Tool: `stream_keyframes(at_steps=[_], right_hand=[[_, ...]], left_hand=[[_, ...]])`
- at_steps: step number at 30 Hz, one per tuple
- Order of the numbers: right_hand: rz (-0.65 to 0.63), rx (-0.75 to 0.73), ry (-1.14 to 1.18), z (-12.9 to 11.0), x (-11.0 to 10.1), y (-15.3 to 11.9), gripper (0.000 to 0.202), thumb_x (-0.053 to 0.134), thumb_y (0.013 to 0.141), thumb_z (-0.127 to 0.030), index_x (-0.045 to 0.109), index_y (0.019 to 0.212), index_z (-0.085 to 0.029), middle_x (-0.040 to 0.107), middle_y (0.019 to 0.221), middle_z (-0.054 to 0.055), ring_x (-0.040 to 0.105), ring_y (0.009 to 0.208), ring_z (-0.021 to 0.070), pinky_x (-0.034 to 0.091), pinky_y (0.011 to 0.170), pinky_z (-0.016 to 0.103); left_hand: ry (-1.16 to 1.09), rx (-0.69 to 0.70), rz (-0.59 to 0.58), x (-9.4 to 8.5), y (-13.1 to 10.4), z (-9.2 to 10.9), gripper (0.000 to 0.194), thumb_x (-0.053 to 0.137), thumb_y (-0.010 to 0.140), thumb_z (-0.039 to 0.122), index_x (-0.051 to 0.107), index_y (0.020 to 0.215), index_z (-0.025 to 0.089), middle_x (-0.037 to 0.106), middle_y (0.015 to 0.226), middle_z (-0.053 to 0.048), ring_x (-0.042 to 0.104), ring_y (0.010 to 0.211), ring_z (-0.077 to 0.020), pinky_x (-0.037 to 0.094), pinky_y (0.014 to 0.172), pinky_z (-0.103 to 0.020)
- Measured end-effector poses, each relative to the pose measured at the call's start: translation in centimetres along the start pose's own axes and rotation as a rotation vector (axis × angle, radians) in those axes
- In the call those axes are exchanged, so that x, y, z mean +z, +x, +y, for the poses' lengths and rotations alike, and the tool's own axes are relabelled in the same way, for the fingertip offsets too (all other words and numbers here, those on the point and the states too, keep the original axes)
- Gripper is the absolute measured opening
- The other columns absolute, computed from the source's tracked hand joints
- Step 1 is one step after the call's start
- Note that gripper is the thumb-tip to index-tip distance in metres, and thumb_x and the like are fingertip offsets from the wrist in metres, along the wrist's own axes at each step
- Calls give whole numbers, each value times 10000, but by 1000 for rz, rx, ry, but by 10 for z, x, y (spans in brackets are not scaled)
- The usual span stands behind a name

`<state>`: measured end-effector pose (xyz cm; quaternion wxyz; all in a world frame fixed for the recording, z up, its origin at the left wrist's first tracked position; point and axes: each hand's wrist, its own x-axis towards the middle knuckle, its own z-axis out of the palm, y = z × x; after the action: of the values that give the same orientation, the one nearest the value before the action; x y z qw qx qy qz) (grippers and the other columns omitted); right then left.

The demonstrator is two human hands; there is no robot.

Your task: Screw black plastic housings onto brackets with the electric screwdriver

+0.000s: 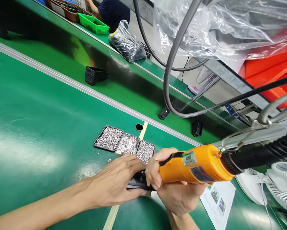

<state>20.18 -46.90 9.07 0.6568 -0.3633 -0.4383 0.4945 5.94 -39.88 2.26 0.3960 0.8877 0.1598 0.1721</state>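
My right hand (177,196) is wrapped round the body of an orange electric screwdriver (193,164), which lies nearly level with its hose-like black sleeve running off to the right. The screwdriver's tip is hidden behind my fingers. My left hand (119,179) grips a black part (135,182), fingers on top and thumb along the near side. The right fingers meet this part at its right end. Just beyond the hands lie three shallow trays of small metal hardware: a left tray (102,148), a middle tray (117,153) and a right tray (154,150).
A black cable (167,73) loops down over the work area. Behind a metal rail (69,82), black housings (95,76) lie on a green belt. At right are a paper sheet (226,195) and a white fan (283,182). A person (114,12) is at the back.
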Motion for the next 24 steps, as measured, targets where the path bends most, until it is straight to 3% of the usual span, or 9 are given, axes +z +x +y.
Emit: stream_keyframes(at_steps=[3,9,16,24], right_hand=[[39,27,-14,0,3,-2,709,558,750,-888,689,977,-229,474,520,-35,392,441,136,356,453,273],[84,109,-8,-8,10,-4,551,623,712,-792,631,747,-242,431,509,-32,360,465,129,283,491,281],[66,103,-41,-1,-5,-7,826,535,628,-987,735,886,-228,487,545,-8,430,482,146,326,494,281],[-10,43,-230,-12,-5,-8,647,481,835,-837,745,1067,-294,518,570,10,463,488,179,406,500,322]], left_hand=[[3,19,45,2,0,-2,132,684,877,354,659,936,238,715,928,-32,671,877,-259,513,788,-355],[-49,-51,24,7,-1,-3,157,697,841,324,656,969,242,728,886,-1,683,835,-252,483,786,-356],[2,-76,16,9,-1,-4,207,731,798,323,670,975,236,719,902,-13,680,837,-275,476,775,-374],[12,-57,39,9,0,-6,224,728,817,352,658,972,206,714,888,-30,705,837,-272,516,802,-384]])
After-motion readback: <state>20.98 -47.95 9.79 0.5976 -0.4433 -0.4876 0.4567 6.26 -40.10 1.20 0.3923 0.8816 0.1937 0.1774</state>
